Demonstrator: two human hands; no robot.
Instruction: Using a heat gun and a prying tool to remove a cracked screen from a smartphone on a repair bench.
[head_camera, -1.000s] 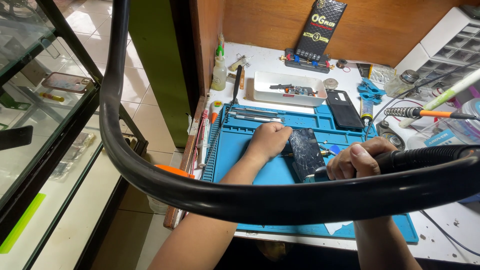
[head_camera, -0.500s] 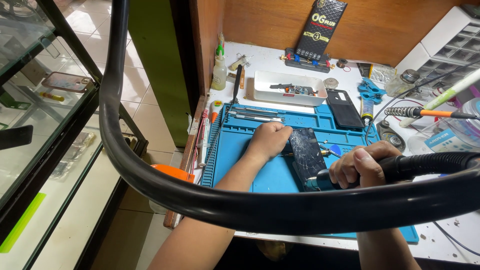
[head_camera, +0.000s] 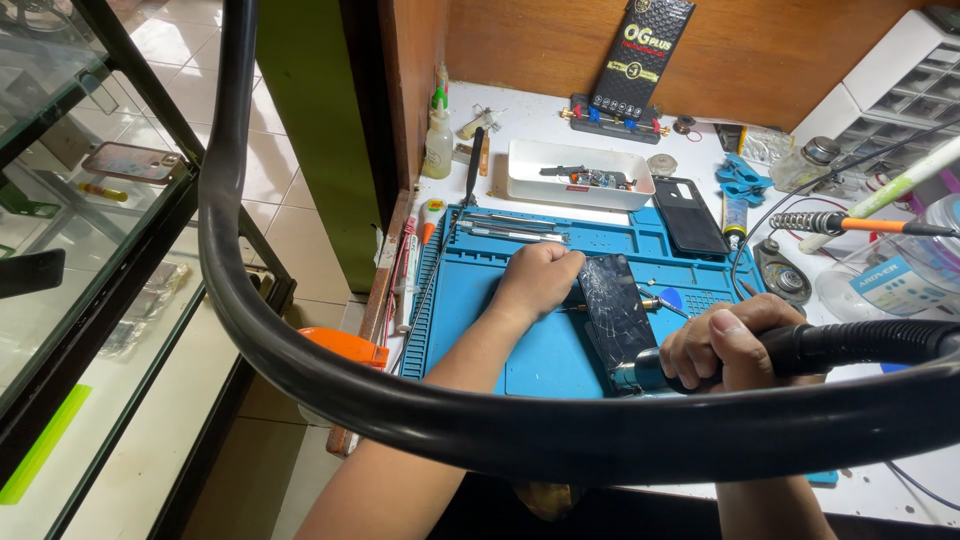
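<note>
A phone with a cracked screen (head_camera: 616, 305) lies on the blue work mat (head_camera: 470, 320). My left hand (head_camera: 535, 280) is closed and presses on the phone's left edge. My right hand (head_camera: 735, 340) grips the black handle of a hot air tool (head_camera: 850, 340). The tool's metal nozzle (head_camera: 632, 374) points at the phone's near end. A thick black hose (head_camera: 400, 400) loops across the front of the view and hides part of the mat.
A white tray (head_camera: 520, 185) with small parts sits behind the mat. Beside it lie a black phone (head_camera: 690, 215), blue tweezers, a glue bottle (head_camera: 437, 140) and a soldering iron stand (head_camera: 810, 222). A glass cabinet (head_camera: 90, 200) stands at left.
My right hand has shifted slightly right with the hot air tool. The nozzle stays at the phone's near end. My left hand has not moved.
</note>
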